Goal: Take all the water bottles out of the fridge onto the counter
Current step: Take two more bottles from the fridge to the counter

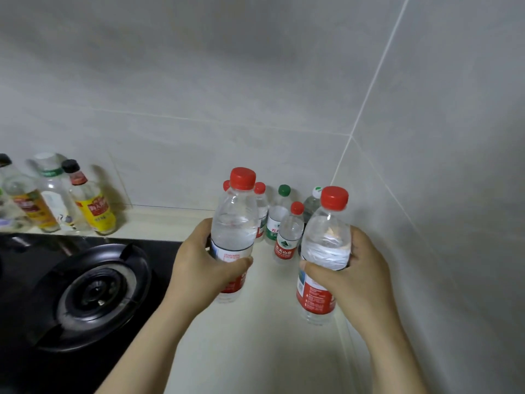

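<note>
My left hand (203, 261) grips a clear red-capped water bottle (234, 223) around its middle, upright over the cream counter (255, 351). A second red-capped water bottle (325, 243) is held the same way by my right hand (356, 277), close to the right wall. Behind them, several more water bottles stand grouped in the corner: a small red-capped one (288, 237), a green-capped one (277, 217), one with a white-and-green cap (312, 206), and two red caps partly hidden behind the left bottle. The fridge is out of view.
A black gas hob with a round burner (96, 291) fills the lower left. Sauce and oil bottles (93, 200) line the tiled back wall at far left. Tiled walls close the corner behind and to the right of the counter.
</note>
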Available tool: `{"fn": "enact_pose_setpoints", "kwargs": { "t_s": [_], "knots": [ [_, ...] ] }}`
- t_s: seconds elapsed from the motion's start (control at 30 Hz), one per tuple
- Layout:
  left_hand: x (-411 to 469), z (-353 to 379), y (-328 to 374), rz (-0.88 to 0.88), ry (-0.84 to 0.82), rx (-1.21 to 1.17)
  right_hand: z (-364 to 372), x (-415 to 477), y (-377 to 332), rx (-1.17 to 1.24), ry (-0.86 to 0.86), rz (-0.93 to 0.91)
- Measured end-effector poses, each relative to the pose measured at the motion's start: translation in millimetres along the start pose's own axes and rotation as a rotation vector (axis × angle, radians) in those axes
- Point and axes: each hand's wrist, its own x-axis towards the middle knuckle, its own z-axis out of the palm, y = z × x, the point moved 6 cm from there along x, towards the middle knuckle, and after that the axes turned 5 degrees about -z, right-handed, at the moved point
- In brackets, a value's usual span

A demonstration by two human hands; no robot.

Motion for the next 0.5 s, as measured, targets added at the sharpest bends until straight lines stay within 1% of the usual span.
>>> {"fn": "enact_pose_setpoints", "kwargs": {
  "t_s": [0.17, 0.5],
  "knots": [
    [27.9, 3.8, -32.1, -0.08, -0.007, -0.006, 22.7, 13.2, 21.2, 0.002, -0.033, 0.068],
    [77.2, 23.6, -98.8, -0.224, -0.073, 0.074, 66.5, 37.6, 68.0, -0.016, -0.086, 0.15]
  ]
}}
